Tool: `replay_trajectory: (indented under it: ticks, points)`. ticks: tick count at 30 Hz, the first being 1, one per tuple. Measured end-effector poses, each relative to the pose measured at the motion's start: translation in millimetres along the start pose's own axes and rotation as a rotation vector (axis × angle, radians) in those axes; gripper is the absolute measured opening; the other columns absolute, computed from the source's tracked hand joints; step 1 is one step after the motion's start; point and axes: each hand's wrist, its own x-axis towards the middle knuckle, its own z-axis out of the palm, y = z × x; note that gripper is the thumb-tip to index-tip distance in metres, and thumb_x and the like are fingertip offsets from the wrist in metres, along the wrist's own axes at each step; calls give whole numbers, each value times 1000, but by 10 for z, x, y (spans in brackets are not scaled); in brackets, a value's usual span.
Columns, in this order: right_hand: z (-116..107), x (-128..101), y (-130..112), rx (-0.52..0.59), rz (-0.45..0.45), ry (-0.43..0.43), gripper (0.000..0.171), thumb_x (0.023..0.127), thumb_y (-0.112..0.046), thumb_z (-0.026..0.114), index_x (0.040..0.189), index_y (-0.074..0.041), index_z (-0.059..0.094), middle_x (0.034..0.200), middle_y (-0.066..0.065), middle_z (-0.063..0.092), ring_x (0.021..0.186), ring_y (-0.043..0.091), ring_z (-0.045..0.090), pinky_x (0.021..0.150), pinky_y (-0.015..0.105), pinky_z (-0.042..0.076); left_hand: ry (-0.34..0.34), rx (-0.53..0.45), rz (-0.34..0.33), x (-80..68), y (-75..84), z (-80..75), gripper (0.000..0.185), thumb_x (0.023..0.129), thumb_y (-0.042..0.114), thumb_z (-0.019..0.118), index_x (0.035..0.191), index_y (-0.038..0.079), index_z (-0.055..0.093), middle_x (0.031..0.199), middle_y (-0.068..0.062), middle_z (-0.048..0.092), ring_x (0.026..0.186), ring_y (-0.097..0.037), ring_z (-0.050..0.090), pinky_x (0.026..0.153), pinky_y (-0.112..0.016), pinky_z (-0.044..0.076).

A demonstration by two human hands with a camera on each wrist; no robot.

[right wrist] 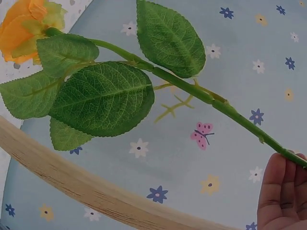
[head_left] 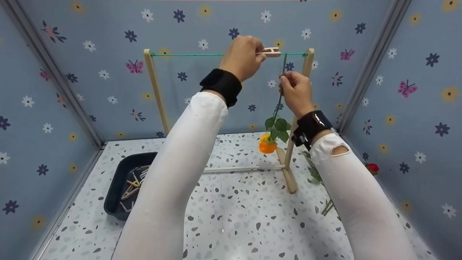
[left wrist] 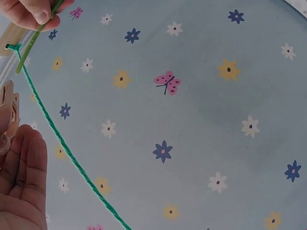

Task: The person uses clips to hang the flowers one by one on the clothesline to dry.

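An artificial orange flower hangs head down at the right end of a small wooden rack, its bloom lowest and its green stem running up to the green string stretched between the rack's two posts. The right hand pinches the stem partway up, fingers curled round it, which keeps the stem upright with its cut end level with the string. Just to the left and a little higher, the left hand pinches a wooden clothespin at the string, the peg's tip pointing right toward the stem top; whether its jaws already bite the string or stem I cannot tell. The left wrist view shows the string tied off at the right post, with the stem crossing it there.

On the speckled tabletop, a dark tray of more clothespins sits near left, within easy reach of the left arm. To the right of the rack lies a red flower, with green stems beside the right forearm. Floral-patterned walls enclose the scene.
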Motion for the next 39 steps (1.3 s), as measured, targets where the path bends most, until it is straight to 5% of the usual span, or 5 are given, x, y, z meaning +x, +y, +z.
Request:
replay_trajectory:
  ticks: [13, 21, 39]
  points:
    - [6, 94, -18, -2, -2, 14, 23, 113, -11, 57, 116, 4, 74, 86, -1, 65, 78, 13, 61, 72, 22, 53, -40, 72, -1, 138, 142, 46, 31, 117, 20, 51, 132, 2, 72, 133, -14, 72, 119, -27, 69, 104, -34, 55]
    - [29, 98, -6, -6, 1, 39, 22, 112, -8, 58, 115, 6, 75, 90, 8, 69, 77, 10, 64, 73, 20, 56, -63, 107, -48, 202, 174, 131, 34, 118, 22, 48, 138, 5, 69, 137, -11, 70, 120, -23, 69, 104, -31, 55]
    - [52, 149, -36, -106, 61, 115, 22, 111, -9, 60, 115, 2, 77, 91, 4, 70, 77, 10, 66, 72, 19, 55, -10, 239, -36, 337, 234, 233, 36, 116, 17, 46, 129, 10, 79, 126, -9, 76, 120, -29, 66, 107, -38, 48]
